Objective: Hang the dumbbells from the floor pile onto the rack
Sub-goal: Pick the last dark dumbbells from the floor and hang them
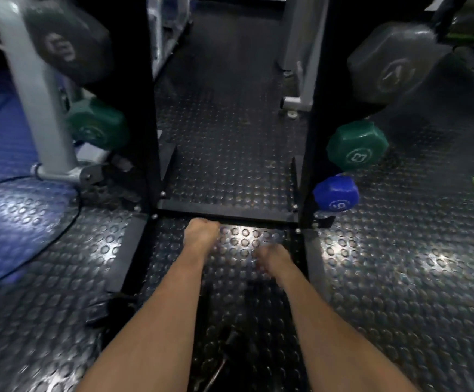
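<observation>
the black rack [151,114] holds a green dumbbell [357,145] and a blue dumbbell [336,193] on its right side, another green dumbbell [97,124] on its left. left hand [200,236] and right hand [272,260] reach low before its base bar; fingers curled, grip unclear through blur.

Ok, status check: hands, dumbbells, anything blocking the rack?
Left hand and right hand low over the floor, both blurred, nothing seen held. Blue dumbbell and green dumbbell on the rack's right side. No floor pile in view.
</observation>
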Motion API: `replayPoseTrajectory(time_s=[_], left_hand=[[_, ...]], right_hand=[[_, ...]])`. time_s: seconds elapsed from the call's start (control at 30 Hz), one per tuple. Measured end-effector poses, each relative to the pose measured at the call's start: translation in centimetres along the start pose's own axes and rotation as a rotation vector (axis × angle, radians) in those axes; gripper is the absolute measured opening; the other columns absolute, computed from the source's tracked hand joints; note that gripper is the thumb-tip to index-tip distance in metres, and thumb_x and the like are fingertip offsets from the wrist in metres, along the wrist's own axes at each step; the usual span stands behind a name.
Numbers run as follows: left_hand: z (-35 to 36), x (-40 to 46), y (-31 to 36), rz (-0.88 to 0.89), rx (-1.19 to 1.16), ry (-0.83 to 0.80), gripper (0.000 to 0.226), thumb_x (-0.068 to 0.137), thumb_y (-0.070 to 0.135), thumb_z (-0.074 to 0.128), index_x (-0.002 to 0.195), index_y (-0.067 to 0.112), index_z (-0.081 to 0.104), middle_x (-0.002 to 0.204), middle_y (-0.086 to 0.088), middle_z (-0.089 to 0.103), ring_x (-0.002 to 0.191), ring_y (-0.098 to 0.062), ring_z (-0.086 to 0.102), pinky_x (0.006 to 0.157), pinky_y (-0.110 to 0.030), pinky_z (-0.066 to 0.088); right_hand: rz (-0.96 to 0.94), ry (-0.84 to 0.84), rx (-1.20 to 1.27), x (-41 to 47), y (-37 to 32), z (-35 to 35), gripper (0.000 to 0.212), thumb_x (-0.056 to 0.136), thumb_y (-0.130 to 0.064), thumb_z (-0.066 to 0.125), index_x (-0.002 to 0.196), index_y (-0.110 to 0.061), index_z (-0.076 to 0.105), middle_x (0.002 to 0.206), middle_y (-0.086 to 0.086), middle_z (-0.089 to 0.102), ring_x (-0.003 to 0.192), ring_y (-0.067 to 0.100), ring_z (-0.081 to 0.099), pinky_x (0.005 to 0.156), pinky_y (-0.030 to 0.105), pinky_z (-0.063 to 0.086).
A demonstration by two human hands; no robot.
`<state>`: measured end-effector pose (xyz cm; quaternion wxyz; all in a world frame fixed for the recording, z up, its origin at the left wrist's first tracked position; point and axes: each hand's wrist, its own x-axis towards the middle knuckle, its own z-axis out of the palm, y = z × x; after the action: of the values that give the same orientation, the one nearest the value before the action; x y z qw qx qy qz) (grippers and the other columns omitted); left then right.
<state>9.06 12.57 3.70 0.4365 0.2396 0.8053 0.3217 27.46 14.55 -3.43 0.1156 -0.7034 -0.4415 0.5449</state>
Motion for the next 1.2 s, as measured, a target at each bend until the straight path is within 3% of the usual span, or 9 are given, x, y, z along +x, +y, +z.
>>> replayPoseTrajectory(time_s=[0.1,0.2,0.3,0.4,0.5,0.63,0.77,1.07,1.2], left_hand=[[-3.3,0.1,-3.1,-0.116,0.136,0.106,0.034,0.092,0.019,0.056,0.117,0.002,0.07,0.119,-0.019,0.069,0.103,-0.035,0.065,0.079,-0.032,0.048],[-7.0,-0.8,-7.0,-0.245,0.183,0.19,0.043,0.092,0.028,0.059,0.124,0.0,0.065,0.126,-0.02,0.067,0.114,-0.037,0.065,0.084,-0.033,0.049],[-8.1,-0.7,-11.7,-0.358,0.207,0.112,0.062,0.085,0.052,0.066,0.119,0.0,0.066,0.117,-0.019,0.071,0.106,-0.035,0.07,0.083,-0.031,0.054],[-6.9,-0.9,-16.5,-0.401,0.175,-0.048,0.086,0.067,0.065,0.07,0.121,-0.001,0.064,0.117,-0.023,0.071,0.107,-0.038,0.071,0.094,-0.049,0.058],[-6.3,-2.2,-18.1,-0.378,0.157,-0.048,0.068,0.088,0.055,0.067,0.123,-0.002,0.063,0.121,-0.018,0.069,0.11,-0.033,0.068,0.099,-0.04,0.054],[-7.0,-2.5,-20.3,-0.429,0.082,-0.199,0.068,0.077,0.06,0.075,0.118,0.006,0.068,0.113,-0.011,0.072,0.101,-0.027,0.069,0.097,-0.04,0.054],[-7.4,-3.9,-22.2,-0.417,0.159,-0.28,0.046,0.074,0.039,0.083,0.111,0.014,0.071,0.107,-0.006,0.073,0.099,-0.022,0.069,0.099,-0.043,0.054],[-9.2,-3.7,-18.3,-0.414,-0.311,-0.2,0.021,0.085,0.01,0.07,0.102,-0.001,0.074,0.096,-0.022,0.077,0.086,-0.035,0.073,0.079,-0.043,0.061],[-11.5,-3.0,-14.2,-0.296,-0.487,-0.111,0.023,0.091,0.007,0.065,0.111,-0.004,0.071,0.09,-0.016,0.072,0.078,-0.028,0.066,0.068,-0.036,0.055]], right_hand=[[-0.107,-0.2,-0.203,-2.0,-3.3,4.2,0.024,0.095,-0.024,0.061,0.074,-0.014,0.064,0.077,0.011,0.069,0.062,0.022,0.063,0.056,0.028,0.047],[-0.156,-0.308,-0.302,-2.2,-5.4,8.7,0.022,0.099,-0.026,0.058,0.08,-0.016,0.064,0.075,0.006,0.068,0.056,0.018,0.062,0.048,0.022,0.042],[-0.157,-0.358,-0.274,-2.1,-6.6,11.8,0.015,0.1,-0.028,0.06,0.103,-0.014,0.066,0.079,0.004,0.069,0.053,0.014,0.058,0.045,0.019,0.04],[-0.167,-0.394,-0.324,-2.4,-7.5,13.9,0.019,0.102,-0.028,0.057,0.11,-0.014,0.066,0.087,0.005,0.072,0.056,0.013,0.059,0.05,0.019,0.041],[-0.174,-0.415,-0.355,-3.0,-8.2,15.7,0.019,0.102,-0.027,0.056,0.112,-0.014,0.066,0.09,0.005,0.072,0.062,0.015,0.061,0.052,0.022,0.042],[-0.186,-0.418,-0.328,-3.4,-8.4,16.4,0.017,0.104,-0.021,0.053,0.11,-0.01,0.065,0.09,0.007,0.069,0.064,0.015,0.059,0.05,0.022,0.039],[-0.197,-0.429,-0.324,-3.2,-9.2,16.6,0.018,0.105,-0.023,0.052,0.112,-0.011,0.064,0.092,0.007,0.071,0.063,0.014,0.06,0.053,0.024,0.041],[-0.257,-0.265,-0.008,-0.4,-15.2,14.7,0.027,0.104,-0.023,0.056,0.124,-0.006,0.064,0.088,0.008,0.071,0.062,0.017,0.061,0.056,0.027,0.045],[-0.378,-0.192,0.178,-1.6,-19.4,14.5,0.038,0.105,-0.036,0.054,0.131,-0.012,0.065,0.116,0.004,0.072,0.098,0.018,0.068,0.092,0.037,0.057]])
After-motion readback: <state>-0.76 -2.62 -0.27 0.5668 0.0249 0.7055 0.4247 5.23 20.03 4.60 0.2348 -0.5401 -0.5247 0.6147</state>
